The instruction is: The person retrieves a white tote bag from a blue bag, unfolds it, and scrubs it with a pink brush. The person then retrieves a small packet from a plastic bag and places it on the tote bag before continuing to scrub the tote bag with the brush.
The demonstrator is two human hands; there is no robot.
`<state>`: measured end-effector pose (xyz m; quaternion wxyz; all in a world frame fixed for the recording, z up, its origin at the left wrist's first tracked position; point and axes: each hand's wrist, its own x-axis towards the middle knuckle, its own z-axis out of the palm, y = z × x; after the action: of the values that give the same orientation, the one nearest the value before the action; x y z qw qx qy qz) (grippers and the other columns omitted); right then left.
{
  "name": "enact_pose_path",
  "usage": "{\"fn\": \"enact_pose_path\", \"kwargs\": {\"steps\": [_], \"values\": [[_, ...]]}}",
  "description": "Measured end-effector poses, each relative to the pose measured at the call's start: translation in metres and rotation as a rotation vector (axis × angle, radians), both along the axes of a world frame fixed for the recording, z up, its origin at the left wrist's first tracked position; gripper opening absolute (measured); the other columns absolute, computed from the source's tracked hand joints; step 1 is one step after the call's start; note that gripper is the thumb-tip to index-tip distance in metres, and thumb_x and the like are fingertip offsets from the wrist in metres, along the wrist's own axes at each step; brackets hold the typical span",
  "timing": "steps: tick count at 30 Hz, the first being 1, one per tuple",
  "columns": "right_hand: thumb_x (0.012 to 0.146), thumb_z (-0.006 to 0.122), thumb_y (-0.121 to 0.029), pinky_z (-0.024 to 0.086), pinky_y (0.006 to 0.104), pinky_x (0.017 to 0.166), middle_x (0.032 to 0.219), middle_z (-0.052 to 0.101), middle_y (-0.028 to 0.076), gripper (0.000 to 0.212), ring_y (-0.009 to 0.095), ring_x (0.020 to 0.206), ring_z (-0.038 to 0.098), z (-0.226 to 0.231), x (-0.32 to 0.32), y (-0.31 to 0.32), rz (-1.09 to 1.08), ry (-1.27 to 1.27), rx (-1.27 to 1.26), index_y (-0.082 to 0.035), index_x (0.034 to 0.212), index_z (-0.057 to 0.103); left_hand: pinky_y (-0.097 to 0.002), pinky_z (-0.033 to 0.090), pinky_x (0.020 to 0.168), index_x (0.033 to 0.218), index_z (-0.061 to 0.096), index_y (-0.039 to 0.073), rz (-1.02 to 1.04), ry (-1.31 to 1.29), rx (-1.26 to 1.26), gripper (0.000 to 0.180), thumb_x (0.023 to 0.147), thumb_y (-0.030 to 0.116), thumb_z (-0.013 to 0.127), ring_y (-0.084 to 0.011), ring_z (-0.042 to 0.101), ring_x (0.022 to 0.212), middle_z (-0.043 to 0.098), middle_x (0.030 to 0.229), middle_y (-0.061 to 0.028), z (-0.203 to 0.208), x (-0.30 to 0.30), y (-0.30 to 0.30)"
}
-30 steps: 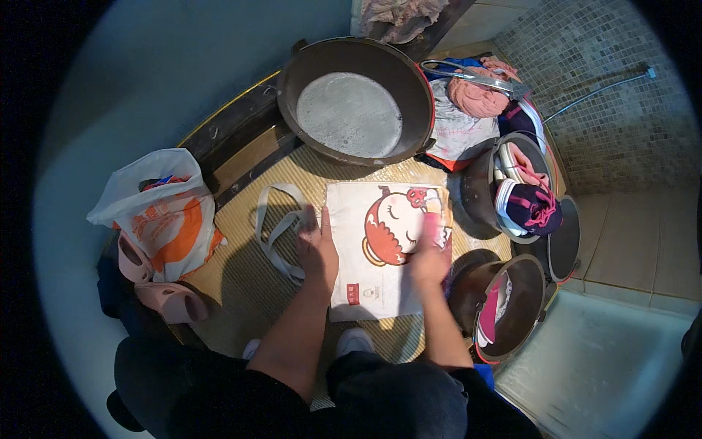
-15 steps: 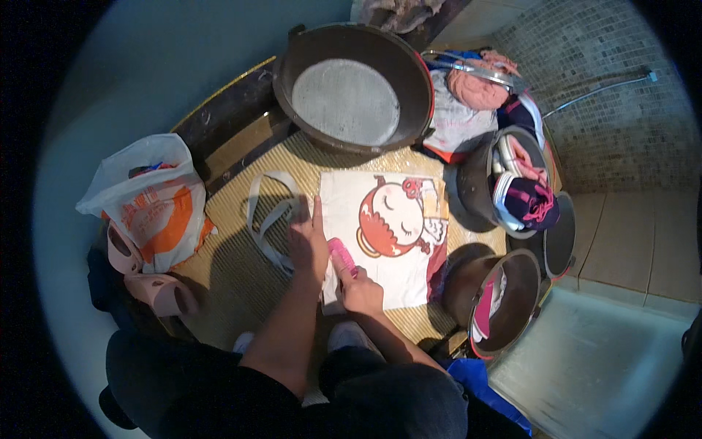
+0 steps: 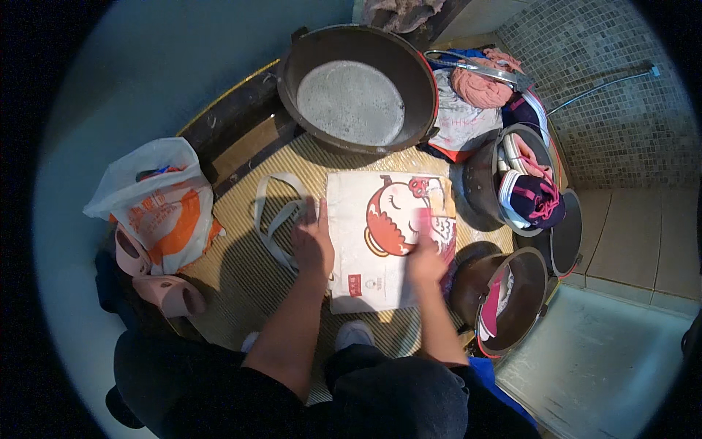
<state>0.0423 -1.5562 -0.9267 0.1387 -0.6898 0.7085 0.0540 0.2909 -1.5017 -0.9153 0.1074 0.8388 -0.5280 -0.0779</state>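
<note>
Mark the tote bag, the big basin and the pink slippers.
tote bag [image 3: 380, 285]: head view, bare cream lower panel.
big basin [image 3: 351, 102]: head view, grey bottom inside.
pink slippers [image 3: 172, 296]: head view, top of the nearer slipper.

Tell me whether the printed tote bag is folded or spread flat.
Spread flat: the tote bag lies open on the mat, handles trailing left, left hand pressing its edge, right hand on it.
</note>
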Motion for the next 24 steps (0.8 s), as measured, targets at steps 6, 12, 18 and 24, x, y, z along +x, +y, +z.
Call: {"fn": "enact_pose_path", "kwargs": {"steps": [6, 12, 18, 24], "values": [[0.078, 0.054, -0.017, 0.05, 0.0463, 0.07, 0.085, 0.064, 0.02, 0.032, 0.035, 0.083, 0.064, 0.009, 0.056, 0.003, 0.293, -0.057, -0.076, -0.014, 0.11, 0.06, -0.038, 0.044, 0.09, 0.137, 0.039, 0.001, 0.269, 0.428, -0.03, 0.047, 0.09, 0.003, 0.04, -0.0314, 0.056, 0.105, 0.043, 0.137, -0.0193, 0.035, -0.016, -0.028], [0.09, 0.044, -0.026, 0.05, 0.0503, 0.06, 0.088, 0.065, 0.018, 0.04, 0.034, 0.07, 0.065, 0.02, 0.073, -0.068, 0.213, -0.019, 0.052, -0.018, 0.129, 0.046, -0.0365, 0.043, 0.093, 0.138, 0.034, -0.002, 0.045, 0.013, 0.075, 0.052, 0.086, 0.003, 0.041, -0.0297, 0.056, 0.108, 0.045, 0.137, -0.0161, 0.013, -0.004, -0.009], [0.088, 0.046, -0.025, 0.05, 0.0474, 0.06, 0.092, 0.064, 0.019, 0.038, 0.034, 0.079, 0.065, 0.045, 0.108, -0.061, 0.421, 0.053, 0.095, -0.018, 0.125, 0.049, -0.0374, 0.037, 0.1, 0.135, 0.038, -0.003, 0.181, 0.285, 0.29, 0.049, 0.087, 0.006, 0.038, -0.0283, 0.049, 0.116, 0.039, 0.141, -0.0153, 0.017, -0.008, -0.024], [0.084, 0.049, -0.02, 0.052, 0.044, 0.063, 0.087, 0.066, 0.018, 0.025, 0.033, 0.073, 0.066, 0.042, 0.114, -0.097, 0.359, 0.035, 0.036, -0.005, 0.098, 0.063, -0.0389, 0.035, 0.1, 0.134, 0.039, -0.003, 0.148, 0.427, -0.008, 0.046, 0.089, 0.009, 0.037, -0.028, 0.047, 0.116, 0.039, 0.141, -0.0154, -0.04, -0.016, 0.018]]}}
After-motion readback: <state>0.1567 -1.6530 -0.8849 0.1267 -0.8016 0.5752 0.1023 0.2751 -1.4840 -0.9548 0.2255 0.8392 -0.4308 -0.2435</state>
